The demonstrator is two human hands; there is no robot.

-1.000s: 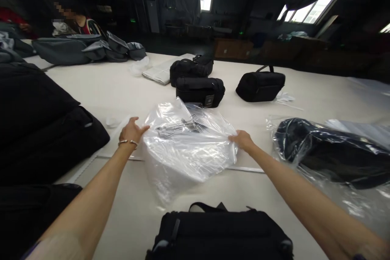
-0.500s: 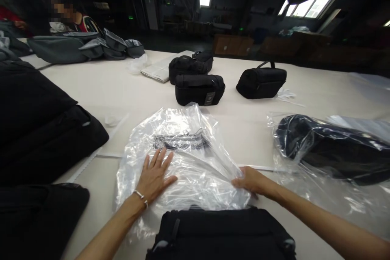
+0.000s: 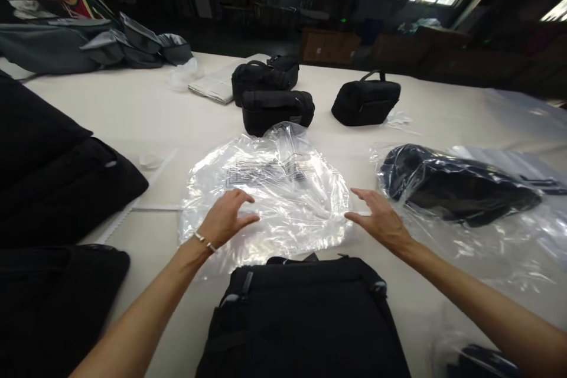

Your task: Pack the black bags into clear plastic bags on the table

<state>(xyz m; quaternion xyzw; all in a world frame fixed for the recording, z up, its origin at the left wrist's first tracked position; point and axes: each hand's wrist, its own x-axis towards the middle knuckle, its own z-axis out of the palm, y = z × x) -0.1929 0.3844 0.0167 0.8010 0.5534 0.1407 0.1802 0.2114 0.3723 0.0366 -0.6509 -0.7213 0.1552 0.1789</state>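
Note:
A clear plastic bag (image 3: pixel 274 207) with dark print lies spread on the white table. Over its left part is my left hand (image 3: pixel 228 215), thumb and fingers apart, with nothing held. At the bag's right edge my right hand (image 3: pixel 376 215) is open too, its thumb and fingers spread toward the plastic. Whether either hand touches the plastic is hard to tell. A black backpack (image 3: pixel 305 319) lies nearest me, below the bag and between my forearms.
Small black cases (image 3: pixel 277 111) stand beyond the plastic, with another handled case (image 3: pixel 367 100) to their right. Black bags (image 3: pixel 53 171) fill the left side. A plastic-wrapped dark item (image 3: pixel 456 186) lies right. A person (image 3: pixel 84 3) is at the far left.
My right hand has let go of the plastic's edge and opened. My left hand has lifted from lying flat, its fingers now curved. The plastic lies wider, and more of the backpack shows.

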